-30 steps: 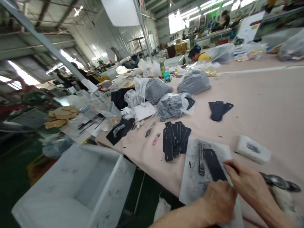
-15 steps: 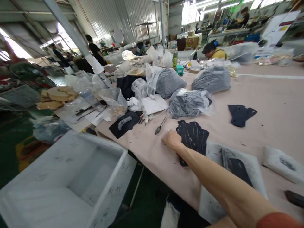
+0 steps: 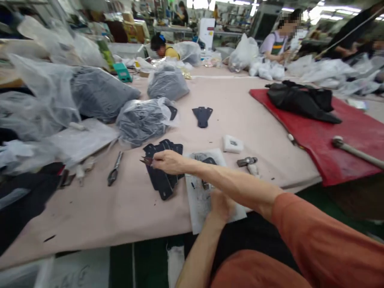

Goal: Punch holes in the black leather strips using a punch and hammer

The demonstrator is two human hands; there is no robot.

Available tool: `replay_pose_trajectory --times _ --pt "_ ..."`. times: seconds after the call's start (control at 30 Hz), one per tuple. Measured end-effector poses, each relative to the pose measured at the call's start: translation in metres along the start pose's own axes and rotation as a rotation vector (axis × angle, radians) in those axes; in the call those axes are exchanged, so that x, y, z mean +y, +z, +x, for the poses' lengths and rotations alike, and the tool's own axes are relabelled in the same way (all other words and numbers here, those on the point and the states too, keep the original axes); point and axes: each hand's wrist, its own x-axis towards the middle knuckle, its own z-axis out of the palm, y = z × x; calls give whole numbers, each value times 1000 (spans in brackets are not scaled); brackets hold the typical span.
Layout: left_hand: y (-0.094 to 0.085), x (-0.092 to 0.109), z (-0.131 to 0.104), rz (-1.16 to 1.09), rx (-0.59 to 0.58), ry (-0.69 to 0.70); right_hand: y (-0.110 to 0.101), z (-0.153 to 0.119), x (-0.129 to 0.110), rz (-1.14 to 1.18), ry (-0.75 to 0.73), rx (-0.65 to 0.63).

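My right hand (image 3: pixel 169 162) reaches across from the right, closed around a small reddish-brown tool (image 3: pixel 146 160) with pointed prongs. It is over the overlapping dark flat pieces (image 3: pixel 163 184) on the table. My left hand (image 3: pixel 222 206) is lower, over a pale sheet (image 3: pixel 195 218), below the right forearm; its fingers are blurred. A dark piece (image 3: pixel 210 161) and a small metallic item (image 3: pixel 205 185) lie on that sheet. To the left is a metal tool with a dark tip (image 3: pixel 115 170).
Bagged dark pieces (image 3: pixel 144 122) lie behind the stack, near a single dark piece (image 3: pixel 203 117). A white block (image 3: pixel 233 144) and a hammer (image 3: pixel 247 161) are right of the sheet. A red sheet (image 3: pixel 339 156) covers the right side. People work beyond the table.
The view has swung right, bringing the hammer and red sheet into sight. My right hand has moved from the stack's left edge onto it, and the pronged tool now shows. My left hand has come into view.
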Motion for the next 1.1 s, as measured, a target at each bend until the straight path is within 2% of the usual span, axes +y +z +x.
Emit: replay_pose_trajectory --times 0.1,0.17,0.2,0.27,0.37,0.47,0.57,0.93,1.1 --pt "-2 -7 4 217 -78 109 -65 -74 42 75 44 100" --pt "-6 -7 5 360 -136 230 -91 -135 76 187 118 183" --pt "-8 -7 6 402 -168 287 -96 -164 94 224 178 212" --pt "-8 -5 6 460 -216 379 -89 -216 126 191 252 285" --pt "-5 -2 5 500 -205 413 -56 -266 158 128 319 320" --pt "-1 2 2 556 -153 401 -25 -286 170 46 311 353" --pt "4 6 -5 663 -82 417 -12 -292 173 -100 285 404" --pt "13 7 -28 786 11 609 -24 -303 171 -302 199 219" --pt "15 5 -32 852 -5 664 -21 -307 171 -303 180 205"
